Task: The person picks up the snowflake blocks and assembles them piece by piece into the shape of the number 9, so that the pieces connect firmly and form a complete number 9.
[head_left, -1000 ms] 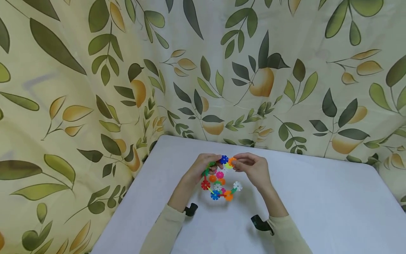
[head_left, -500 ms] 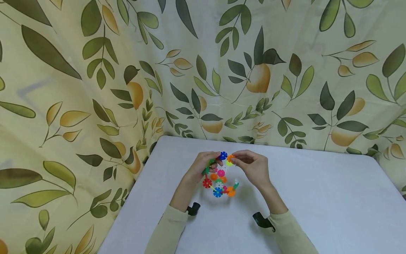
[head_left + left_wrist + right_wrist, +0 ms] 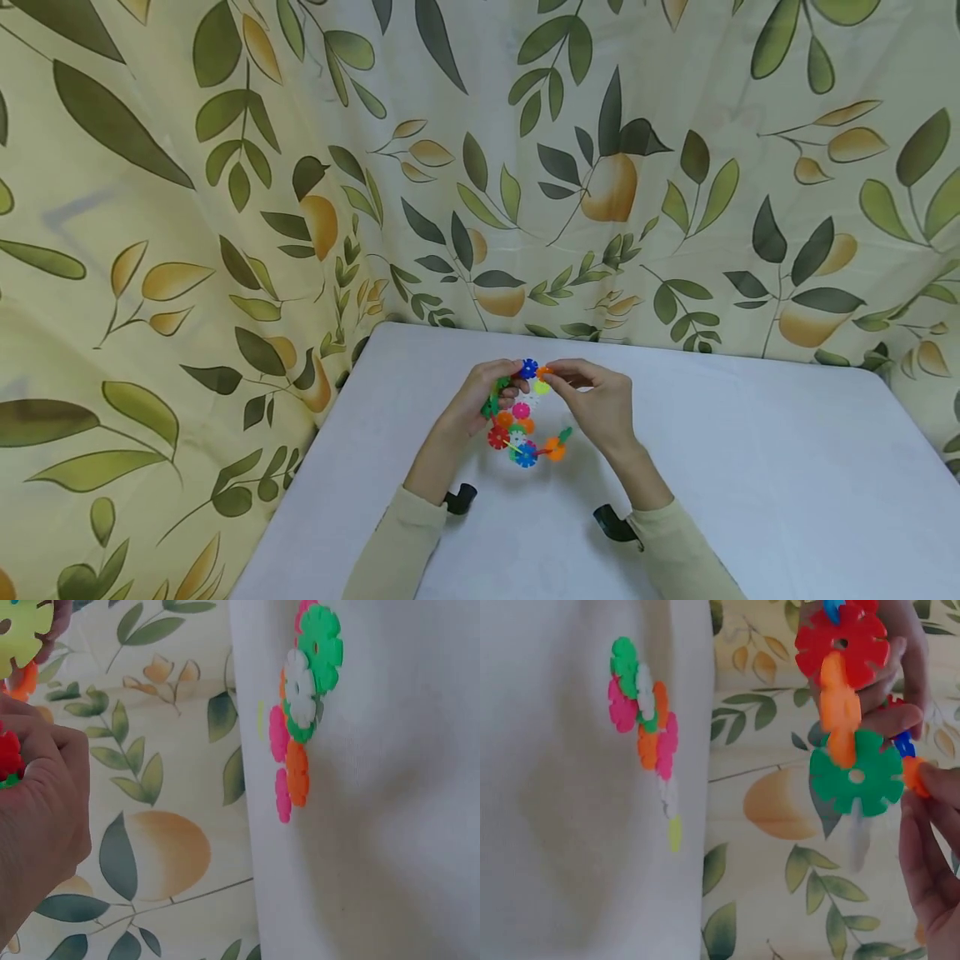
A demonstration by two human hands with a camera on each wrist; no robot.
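Observation:
In the head view, my left hand grips a chain of slotted plastic flower discs, near its blue disc. The chain hangs in a curve over the table, passing a red disc and a lower blue disc to an orange disc. My right hand pinches another orange disc between thumb and fingers, right beside the upper blue disc. Whether these two are joined I cannot tell. The right wrist view shows a green disc of the chain hanging close by.
Several loose discs lie behind the chain on the white table, among them a pink disc and a yellow disc. A leaf-patterned curtain stands along the table's back and left. Black wrist cameras hang below both wrists.
The chain's hanging part has swung to the right and turned, and its white end disc no longer shows in the head view. The pinched orange disc sits slightly closer to the blue one.

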